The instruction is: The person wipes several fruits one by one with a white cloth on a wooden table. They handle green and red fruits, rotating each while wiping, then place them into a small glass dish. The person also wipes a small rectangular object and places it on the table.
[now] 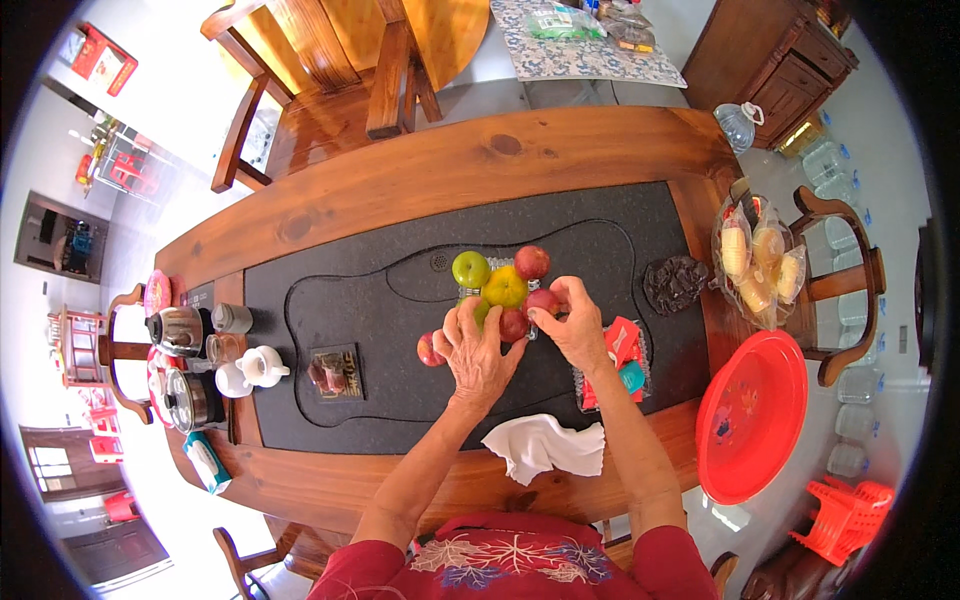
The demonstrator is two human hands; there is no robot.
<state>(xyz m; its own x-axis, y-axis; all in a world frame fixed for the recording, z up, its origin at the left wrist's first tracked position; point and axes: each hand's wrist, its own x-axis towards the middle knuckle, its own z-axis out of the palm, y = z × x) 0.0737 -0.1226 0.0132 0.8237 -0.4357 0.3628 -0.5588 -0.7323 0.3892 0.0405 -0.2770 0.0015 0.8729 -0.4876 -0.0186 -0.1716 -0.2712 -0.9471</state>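
My left hand [472, 352] is curled round a red apple [513, 325], its thumb below and its fingers above. Under its fingertips shows part of a green apple [481, 312]. Thumb and forefinger of my right hand [574, 322] are closed on another red apple [541, 301] beside it. Between these and the far fruit sits a yellow-green citrus fruit [505, 286]. Behind it are a green apple [470, 268] and a red apple [532, 262]. A clear dish [497, 263] shows in part beneath the fruit. Left of my left hand lies one more red apple [430, 349].
A white cloth [540, 448] lies at the near edge. Right of it stands a clear basket with red packets [622, 345]. A dark carved ornament [676, 284], bagged food [760, 255] and a red basin [750, 420] are farther right. Teaware [262, 366] stands left.
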